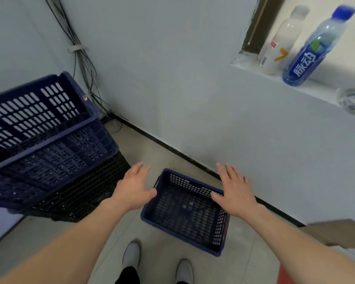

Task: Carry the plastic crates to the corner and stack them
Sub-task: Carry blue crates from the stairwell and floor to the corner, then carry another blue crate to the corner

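A small dark-blue perforated crate [188, 214] sits on the tiled floor in front of my feet, near the wall. My left hand [132, 188] hovers open above its left rim. Over its right rim, my right hand [235, 189] is spread open, fingers apart. Neither hand grips anything. At the left, in the room corner, stands a tall stack: a large blue crate [39, 128] nested on top of others, with a black crate [86, 193] underneath.
A white ledge [307, 87] on the right wall carries a blue drink bottle [314, 48], a white bottle [279, 42] and coiled cable [351, 100]. Cables [80, 58] run down the corner. A cardboard box [336, 232] sits at lower right. My shoes [131, 255] are below the crate.
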